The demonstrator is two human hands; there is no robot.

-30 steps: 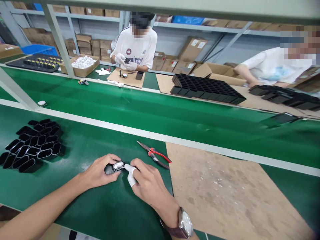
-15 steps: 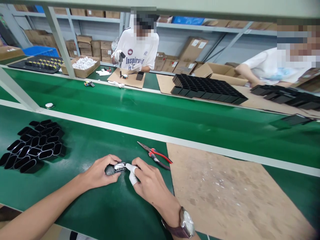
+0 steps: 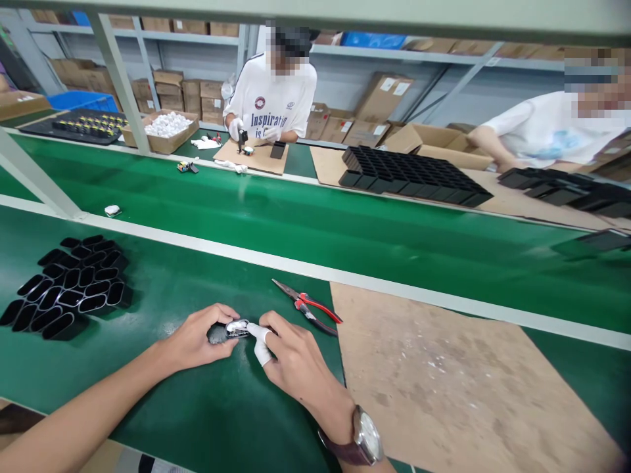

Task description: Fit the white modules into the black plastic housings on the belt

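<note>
**Small black case held between two hands, white stuff in the open end**

So the case (image 3: 238, 334) is held just above the counter (image 3: 197, 420), or maybe resting on it, hard to tell. Its open end is faced up, and some white filling (image 3: 237, 325) can be seen inside. It's gripped by the left hand (image 3: 194, 339), with the fingers (image 3: 223, 311) closed in narrow around it. The opening is touched by the right hand (image 3: 296, 361); white covers (image 3: 259, 336) are worn on two of its fingers, held close together, but whether anything is pinched there can't be told. A watch (image 3: 367, 437) is strapped on that wrist.

Red-handled pliers (image 3: 308, 309) are laid just beyond the right hand, by the edge of a cardboard sheet (image 3: 468, 387). Over to the left, a bunch of black shells (image 3: 71, 289) is stood open side up. Past the white rail (image 3: 207, 249), a white piece (image 3: 112, 211) and a small part (image 3: 188, 167) are set on the green strip (image 3: 305, 223). Across from that, a dark part is held by a gloved person (image 3: 276, 98), near a box (image 3: 170, 141) filled with white bits.
</note>
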